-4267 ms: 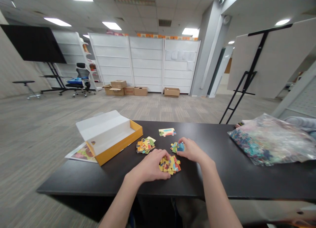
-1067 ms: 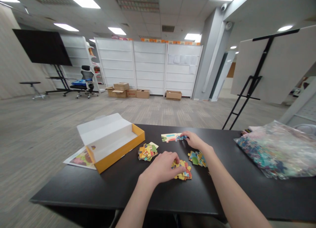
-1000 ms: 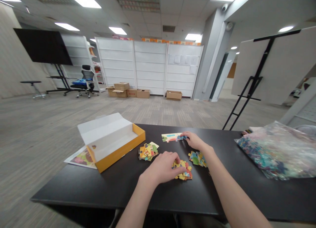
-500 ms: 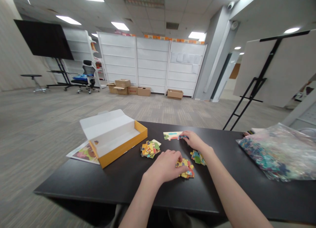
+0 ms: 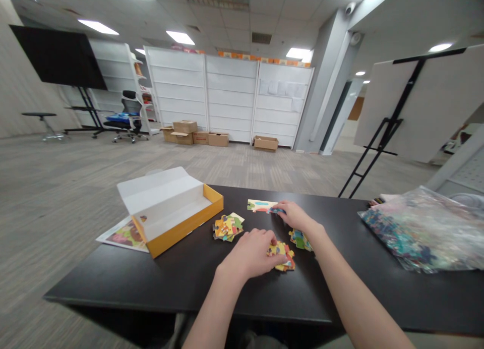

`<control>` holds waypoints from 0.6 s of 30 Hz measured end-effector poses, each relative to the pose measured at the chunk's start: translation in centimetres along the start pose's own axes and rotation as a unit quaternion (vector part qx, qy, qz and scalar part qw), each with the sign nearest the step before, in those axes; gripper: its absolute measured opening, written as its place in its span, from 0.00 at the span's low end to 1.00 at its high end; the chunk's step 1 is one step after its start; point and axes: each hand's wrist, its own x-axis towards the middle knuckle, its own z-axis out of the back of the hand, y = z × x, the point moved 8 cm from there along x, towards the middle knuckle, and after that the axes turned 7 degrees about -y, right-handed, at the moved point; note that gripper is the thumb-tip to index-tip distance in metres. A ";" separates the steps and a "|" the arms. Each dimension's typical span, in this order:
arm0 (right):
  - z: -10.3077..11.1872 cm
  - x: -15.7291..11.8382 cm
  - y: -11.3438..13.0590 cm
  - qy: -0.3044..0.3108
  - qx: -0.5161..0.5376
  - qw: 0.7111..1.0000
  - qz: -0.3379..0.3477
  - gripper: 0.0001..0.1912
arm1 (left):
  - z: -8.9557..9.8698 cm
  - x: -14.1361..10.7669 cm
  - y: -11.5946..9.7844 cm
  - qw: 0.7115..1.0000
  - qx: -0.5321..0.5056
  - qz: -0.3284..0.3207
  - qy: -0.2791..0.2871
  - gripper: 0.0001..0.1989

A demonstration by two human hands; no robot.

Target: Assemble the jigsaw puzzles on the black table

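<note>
Only a short jigsaw strip [image 5: 259, 205] was joined, right hand [image 5: 297, 216] narrow on a blue piece [image 5: 275, 210] at its end, left hand [image 5: 251, 255] curled on a loose pile [image 5: 280, 256], grip unclear, while a second pile [image 5: 227, 227] and third pile [image 5: 300, 239] lay unjoined on the black table [image 5: 113, 283]
</note>
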 end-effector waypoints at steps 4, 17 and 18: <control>0.1 -0.1 0.3 -0.001 0.031 0.999 0.009 0.18 | -0.2 -0.4 0.2 1.000 -0.015 0.004 0.021 0.27; 5.7 -4.0 -5.4 0.082 0.080 0.980 -0.161 0.13 | -0.6 -0.8 1.0 1.000 -0.007 -0.009 0.018 0.31; 5.7 -4.2 -5.5 0.088 0.087 0.979 -0.164 0.14 | -0.5 -0.7 1.0 1.000 -0.004 -0.009 0.014 0.31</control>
